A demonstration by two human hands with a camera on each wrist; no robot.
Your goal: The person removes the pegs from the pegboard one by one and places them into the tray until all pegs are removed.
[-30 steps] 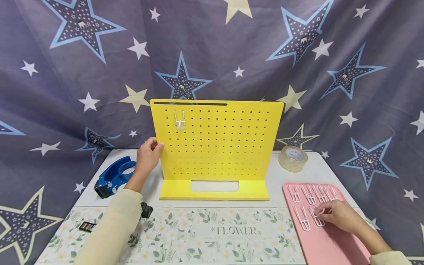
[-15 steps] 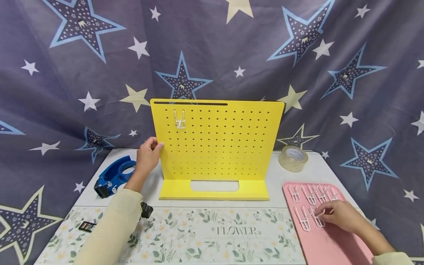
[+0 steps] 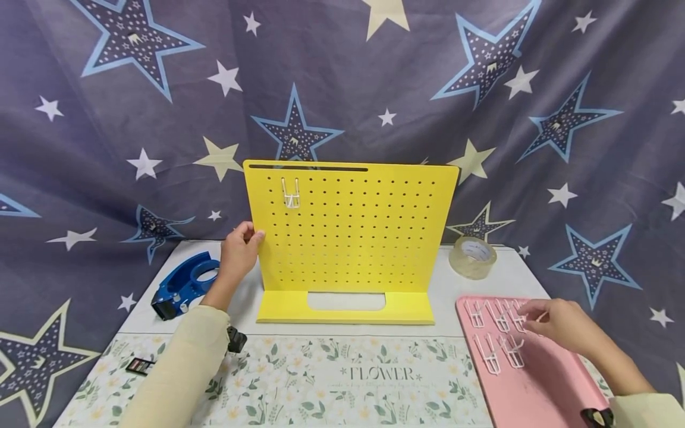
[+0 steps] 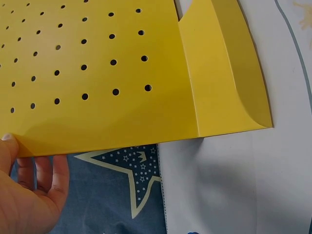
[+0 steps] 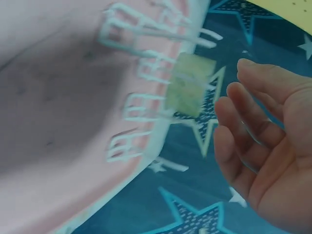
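A yellow pegboard stands upright on its base at the middle of the table. My left hand grips its left edge; in the left wrist view the thumb lies on the front and the fingers go behind. One white wire hook hangs near the board's upper left. My right hand hovers over the pink tray at the right, above its back row of white hooks. The right wrist view shows that hand's fingers loosely bent with nothing between them. A white hook lies in the tray's nearer row.
A blue tape dispenser sits left of the board, behind my left forearm. A roll of clear tape lies behind the tray. Near my left sleeve is a small dark object. A star-patterned curtain hangs behind the table.
My right hand has let go of the hook in the tray's nearer row and moved up and back over the far row. The left hand and the pegboard have not moved.
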